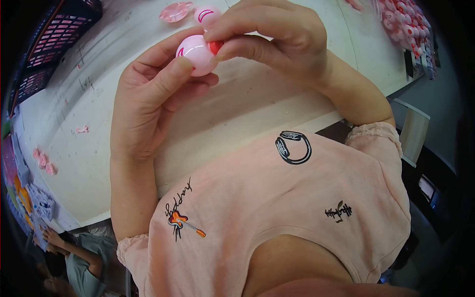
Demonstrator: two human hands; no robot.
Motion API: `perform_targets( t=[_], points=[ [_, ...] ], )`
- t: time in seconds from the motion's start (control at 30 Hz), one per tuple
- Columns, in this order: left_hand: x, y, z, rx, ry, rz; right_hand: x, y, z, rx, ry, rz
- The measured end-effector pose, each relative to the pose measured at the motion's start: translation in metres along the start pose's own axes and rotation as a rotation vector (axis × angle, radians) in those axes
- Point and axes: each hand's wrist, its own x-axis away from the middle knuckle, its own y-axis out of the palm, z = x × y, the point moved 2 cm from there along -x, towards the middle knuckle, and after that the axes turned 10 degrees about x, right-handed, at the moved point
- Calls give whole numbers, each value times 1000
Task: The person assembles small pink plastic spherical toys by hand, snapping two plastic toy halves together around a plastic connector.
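Observation:
A glossy pink plastic ball [199, 55] with a dark pink printed mark is pinched between the thumb and fingers of my left hand [153, 89]. My right hand [277, 34] holds a small red piece [215, 47] between thumb and forefinger, pressed against the ball's right side. Whether the red piece is fixed to the ball cannot be told. Just beyond the fingers, a second, smaller-looking pink ball [207, 17] with a similar mark rests near the table's far side. Beside it lies a translucent pink piece [176, 12].
A dark blue mesh basket [49, 49] with pink contents stands at the far left. Small pink pieces [43, 162] lie on the white table [74, 183]. Many pink and red parts [403, 24] are heaped at the far right. Another person [84, 257] works at lower left.

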Motion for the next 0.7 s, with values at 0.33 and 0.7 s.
perform_targets(
  t=[0.33,0.7],
  points=[
    [2,-2,2,12,-9,-18,1,12,1,127,-179,241],
    [-1,1,-1,79,-69,33,2,4,10,263,-226,-6]
  ],
)
